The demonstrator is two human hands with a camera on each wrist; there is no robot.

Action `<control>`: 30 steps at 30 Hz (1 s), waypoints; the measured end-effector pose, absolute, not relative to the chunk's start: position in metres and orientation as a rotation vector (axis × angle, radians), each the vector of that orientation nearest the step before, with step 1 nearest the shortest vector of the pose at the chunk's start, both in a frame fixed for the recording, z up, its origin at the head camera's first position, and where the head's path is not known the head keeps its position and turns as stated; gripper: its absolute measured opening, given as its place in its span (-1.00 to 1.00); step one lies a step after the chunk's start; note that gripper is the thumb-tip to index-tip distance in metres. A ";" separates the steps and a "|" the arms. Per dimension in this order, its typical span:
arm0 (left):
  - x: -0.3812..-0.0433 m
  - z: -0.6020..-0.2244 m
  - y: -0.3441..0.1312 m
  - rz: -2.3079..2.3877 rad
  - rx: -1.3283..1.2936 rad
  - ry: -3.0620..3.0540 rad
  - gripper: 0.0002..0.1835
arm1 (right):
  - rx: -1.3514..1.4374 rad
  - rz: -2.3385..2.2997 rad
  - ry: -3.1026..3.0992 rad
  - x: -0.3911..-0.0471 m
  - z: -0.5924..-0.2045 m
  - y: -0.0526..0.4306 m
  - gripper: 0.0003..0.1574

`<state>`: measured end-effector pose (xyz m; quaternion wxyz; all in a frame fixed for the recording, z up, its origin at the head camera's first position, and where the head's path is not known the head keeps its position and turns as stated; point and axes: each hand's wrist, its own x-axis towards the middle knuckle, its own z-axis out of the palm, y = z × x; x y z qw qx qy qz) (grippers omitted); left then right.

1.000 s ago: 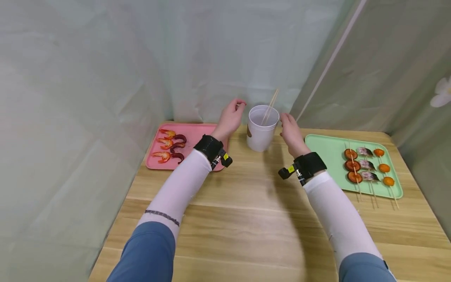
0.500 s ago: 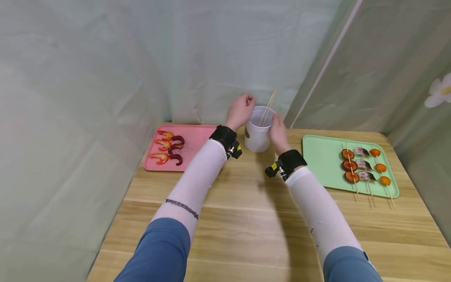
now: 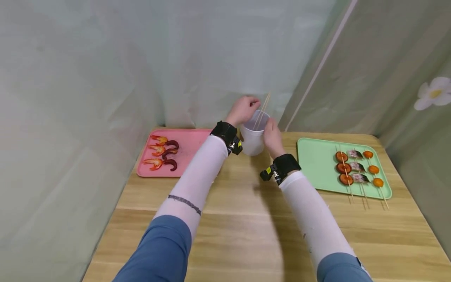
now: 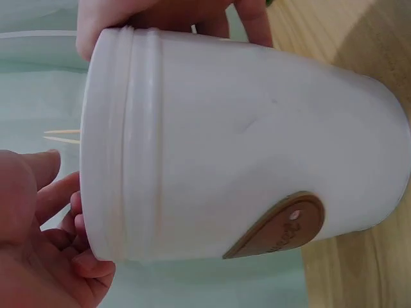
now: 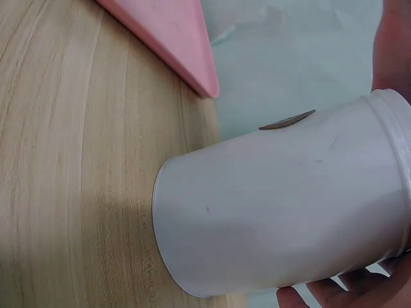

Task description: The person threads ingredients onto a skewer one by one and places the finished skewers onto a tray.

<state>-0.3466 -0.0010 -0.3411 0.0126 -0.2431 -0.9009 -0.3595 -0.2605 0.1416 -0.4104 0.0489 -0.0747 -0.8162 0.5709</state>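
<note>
A white tapered bucket (image 3: 253, 143) stands upright at the back of the table, with a brown label (image 4: 279, 230) on its side. Thin wooden skewers (image 3: 266, 101) lean inside it and stick out above the rim. My right hand (image 3: 273, 138) holds the bucket's right side, its thumb near the rim and its fingers along the wall. At the opposite side of the rim is my left hand (image 3: 243, 109). Its fingers are loosely bent close to the rim, the thumb apart from them, and nothing shows in its grasp.
On the left, a pink tray (image 3: 192, 147) bears several shrimp (image 3: 155, 150) and dark curled tentacle-like pieces (image 3: 170, 153). A green tray (image 3: 313, 160) on the right carries loaded food skewers (image 3: 344, 168). Pale curtains (image 3: 225, 51) hang behind the wooden table (image 3: 239, 235).
Both hands have closed in on the bucket. My right hand has come to its side, and my left hand has moved right to the rim near the skewers. The view has shifted slightly.
</note>
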 end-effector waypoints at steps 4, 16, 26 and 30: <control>-0.348 -0.340 0.000 -1.173 -0.724 -2.874 -0.58 | -0.218 1.714 -2.511 -0.258 -0.411 0.142 -0.14; -0.351 -0.333 0.013 -1.198 -0.759 -2.884 -0.60 | -0.215 1.652 -2.519 -0.256 -0.402 0.143 -0.18; -0.351 -0.336 0.008 -1.238 -0.680 -2.815 -0.69 | -0.191 1.649 -2.524 -0.258 -0.401 0.136 -0.21; -0.352 -0.336 0.004 -1.245 -0.652 -2.796 -0.70 | -0.179 1.655 -2.517 -0.258 -0.402 0.136 -0.22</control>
